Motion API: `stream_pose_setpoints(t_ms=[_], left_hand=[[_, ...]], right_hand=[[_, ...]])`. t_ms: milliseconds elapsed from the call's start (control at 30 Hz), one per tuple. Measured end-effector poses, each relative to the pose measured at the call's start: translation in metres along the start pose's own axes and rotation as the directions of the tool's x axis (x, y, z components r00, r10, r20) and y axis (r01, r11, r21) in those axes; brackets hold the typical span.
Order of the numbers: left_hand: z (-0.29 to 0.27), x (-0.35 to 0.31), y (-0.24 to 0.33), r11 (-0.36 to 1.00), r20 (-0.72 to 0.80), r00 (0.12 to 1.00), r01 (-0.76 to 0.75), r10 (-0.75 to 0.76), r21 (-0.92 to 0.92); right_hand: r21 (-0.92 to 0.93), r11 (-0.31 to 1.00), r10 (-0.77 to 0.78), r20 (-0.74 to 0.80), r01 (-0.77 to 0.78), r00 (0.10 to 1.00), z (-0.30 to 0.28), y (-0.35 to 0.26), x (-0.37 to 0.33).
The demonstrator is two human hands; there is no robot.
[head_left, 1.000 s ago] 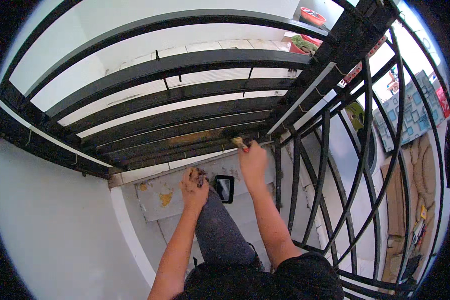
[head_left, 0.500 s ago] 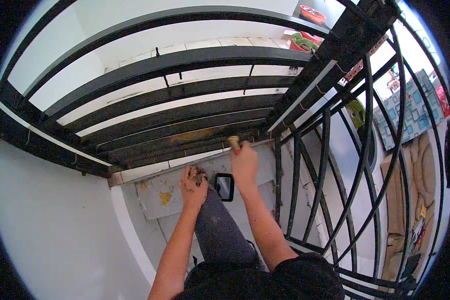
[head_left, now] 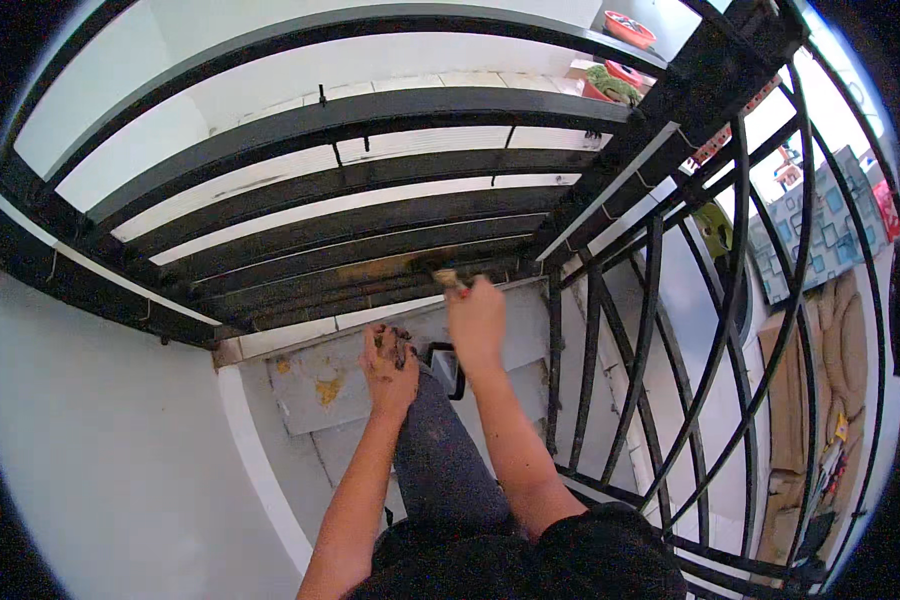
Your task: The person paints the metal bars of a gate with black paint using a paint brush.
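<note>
My right hand (head_left: pixel 477 325) is closed round a small paintbrush (head_left: pixel 449 277) with pale bristles and a touch of red at the handle. The bristles are up against, or very near, the lowest dark slats (head_left: pixel 370 268) of a black metal frame, where a brown patch shows; exact contact is hard to tell. My left hand (head_left: pixel 390 370) sits at my bent knee, its fingers curled and smeared dark. A dark clump shows between thumb and fingers, too unclear to name. Between my hands, on the grey floor, lies a black-rimmed rectangular thing (head_left: pixel 455 382), partly hidden by my right wrist and knee.
Curved black railing bars (head_left: pixel 655 350) stand close on my right. A white wall (head_left: pixel 120 430) rises on the left. Yellowish stains (head_left: pixel 328 390) mark the grey step. Beyond the railing are brown cushions (head_left: pixel 845 340) and a blue patterned cloth (head_left: pixel 820 230); red bowls (head_left: pixel 630 28) stand at the far right.
My right hand has moved slightly left with the paintbrush, whose bristles now point left toward the slats. My left hand has stayed at the knee. The black-rimmed thing is more covered.
</note>
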State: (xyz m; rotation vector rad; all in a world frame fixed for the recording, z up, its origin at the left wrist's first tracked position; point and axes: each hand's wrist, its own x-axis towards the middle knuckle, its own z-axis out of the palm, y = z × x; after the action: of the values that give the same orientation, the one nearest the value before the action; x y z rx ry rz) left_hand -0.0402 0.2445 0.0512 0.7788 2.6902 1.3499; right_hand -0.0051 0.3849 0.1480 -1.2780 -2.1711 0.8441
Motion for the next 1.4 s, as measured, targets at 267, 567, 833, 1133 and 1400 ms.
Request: stream_pose_setpoints(t_ms=[267, 567, 833, 1133, 1400], left_hand=[[-0.003, 0.008, -0.016, 0.985, 0.035, 0.988, 0.154, -0.151, -0.075], [-0.002, 0.003, 0.001, 0.998, 0.029, 0.998, 0.064, -0.064, -0.027], [0.016, 0.003, -0.005, 0.968, 0.159, 0.97, 0.208, -0.185, -0.138], [0.005, 0.007, 0.005, 0.975, 0.163, 0.968, 0.205, -0.189, -0.09], [0.003, 0.006, -0.006, 0.99, 0.215, 0.966, 0.136, -0.143, 0.045]], right_hand=[[-0.028, 0.998, -0.06, 0.071, 0.062, 0.996, 0.012, -0.005, -0.003], [-0.148, 0.989, -0.015, -0.047, 0.008, 0.999, -0.014, 0.035, 0.017], [-0.18, 0.982, 0.005, -0.239, -0.049, 0.971, -0.052, 0.07, 0.047], [-0.354, 0.933, -0.037, -0.275, -0.065, 0.961, -0.059, 0.084, 0.07], [-0.385, 0.921, -0.034, -0.224, -0.056, 0.974, -0.05, 0.072, 0.069]])
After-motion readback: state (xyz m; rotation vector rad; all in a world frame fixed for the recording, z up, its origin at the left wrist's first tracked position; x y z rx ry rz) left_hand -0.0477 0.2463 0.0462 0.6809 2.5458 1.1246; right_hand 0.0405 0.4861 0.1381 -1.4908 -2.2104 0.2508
